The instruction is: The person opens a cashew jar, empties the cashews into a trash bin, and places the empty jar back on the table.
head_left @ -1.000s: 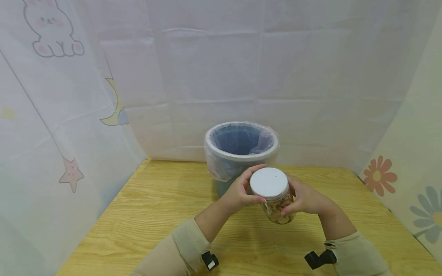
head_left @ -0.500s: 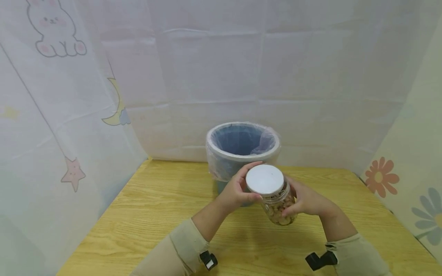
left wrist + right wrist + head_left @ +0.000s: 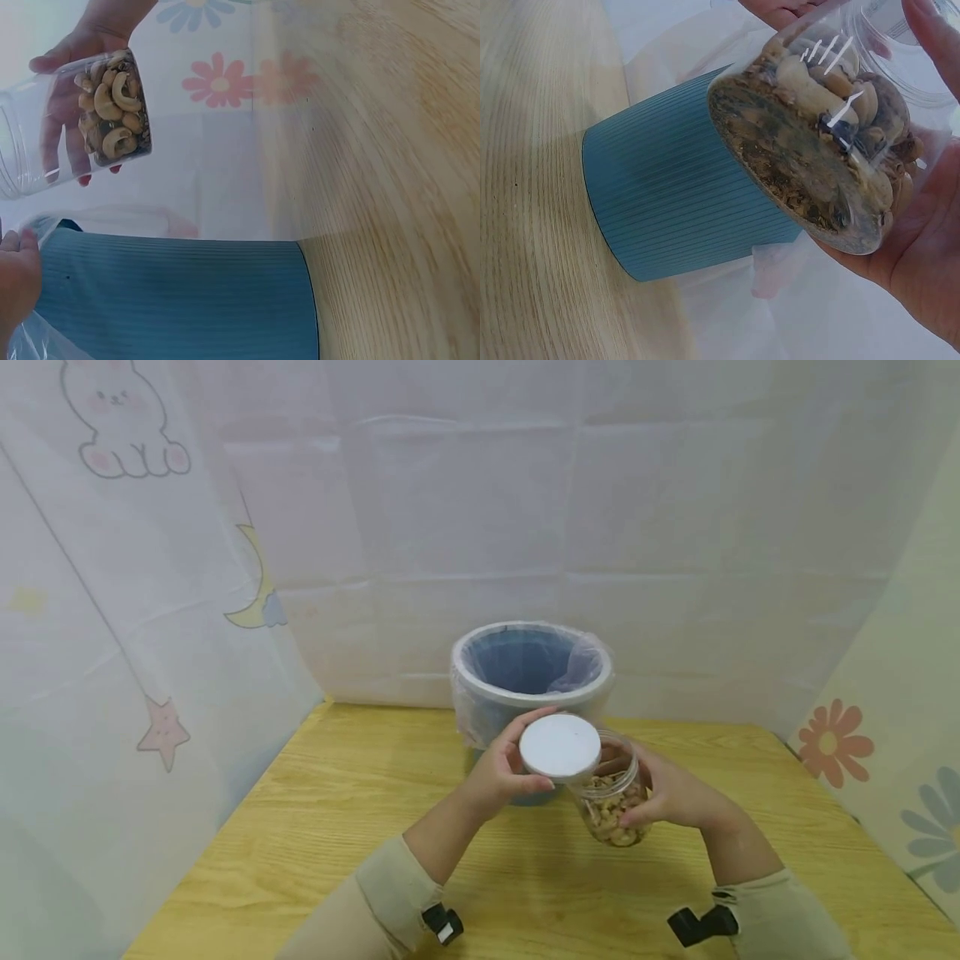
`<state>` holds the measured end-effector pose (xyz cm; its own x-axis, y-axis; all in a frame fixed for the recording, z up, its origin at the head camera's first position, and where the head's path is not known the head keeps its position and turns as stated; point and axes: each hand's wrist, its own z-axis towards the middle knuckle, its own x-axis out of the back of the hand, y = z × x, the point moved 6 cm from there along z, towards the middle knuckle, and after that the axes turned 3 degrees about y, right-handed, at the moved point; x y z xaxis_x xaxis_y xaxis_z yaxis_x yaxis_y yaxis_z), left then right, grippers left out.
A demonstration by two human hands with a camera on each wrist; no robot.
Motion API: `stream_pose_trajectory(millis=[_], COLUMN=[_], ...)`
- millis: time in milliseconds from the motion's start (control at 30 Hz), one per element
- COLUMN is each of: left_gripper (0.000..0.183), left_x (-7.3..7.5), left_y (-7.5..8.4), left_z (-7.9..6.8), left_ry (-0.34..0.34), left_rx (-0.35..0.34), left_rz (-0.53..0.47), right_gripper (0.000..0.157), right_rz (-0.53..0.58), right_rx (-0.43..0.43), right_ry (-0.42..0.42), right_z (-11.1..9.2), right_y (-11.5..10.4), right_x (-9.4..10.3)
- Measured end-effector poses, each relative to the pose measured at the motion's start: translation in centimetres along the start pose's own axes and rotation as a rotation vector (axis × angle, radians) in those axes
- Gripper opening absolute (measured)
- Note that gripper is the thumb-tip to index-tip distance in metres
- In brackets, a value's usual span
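Note:
A clear plastic jar (image 3: 613, 810) with cashew nuts (image 3: 112, 105) and brown crumbs in its lower part is held above the table by my right hand (image 3: 671, 789), fingers around its side. The jar's mouth is uncovered on its left and leans a little toward the bin. My left hand (image 3: 495, 777) grips the white round lid (image 3: 561, 746) by its edge, just left of the jar's mouth and overlapping it in the head view. In the right wrist view the jar's base (image 3: 787, 165) faces the camera, with crumbs gathered on it.
Behind the hands a blue ribbed bin (image 3: 180, 292) with a white rim and a thin clear bag liner (image 3: 476, 714) stands on the wooden table (image 3: 360, 793). Patterned cloth hangs (image 3: 465, 510) enclose the back and both sides.
The lid has come off the jar and moved left with my left hand, uncovering the mouth. My right hand with the jar has shifted slightly right.

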<state>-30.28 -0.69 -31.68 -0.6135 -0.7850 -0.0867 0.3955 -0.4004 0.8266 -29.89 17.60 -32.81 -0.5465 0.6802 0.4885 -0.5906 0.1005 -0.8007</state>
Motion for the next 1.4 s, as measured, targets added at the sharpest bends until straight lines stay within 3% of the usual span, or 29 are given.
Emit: stream_pose_trajectory(millis=[300,533,867,1200,1400], left_gripper=[0.106,0.103,0.103,0.101,0.099], left_x=[0.9,1.6,2.6,4.1,4.5], left_y=[-0.2,0.1,0.3,-0.1,-0.8], left_z=[-0.7,-1.5,-2.2,-3.1,-3.5], left_ry=[0.013,-0.019,-0.083,-0.1,-0.111], left_rx=[-0.002,-0.008,0.064,0.074,0.115], left_rz=[0.0,0.012,0.012,0.068,0.066], right_gripper=[0.089,0.088,0.09,0.09,0.088], right_rz=[0.008,-0.039,-0.055,-0.076,-0.093], right_rx=[0.004,0.042,0.079,0.074,0.058], right_ry=[-0.002,0.016,0.013,0.039,0.064], right_z=[-0.3,-0.7,-0.7,-0.8,-0.9], right_y=[-0.1,-0.2,-1.1,-1.3,-1.2], right_x=[0.4,1.1,1.6,2.3,2.7])
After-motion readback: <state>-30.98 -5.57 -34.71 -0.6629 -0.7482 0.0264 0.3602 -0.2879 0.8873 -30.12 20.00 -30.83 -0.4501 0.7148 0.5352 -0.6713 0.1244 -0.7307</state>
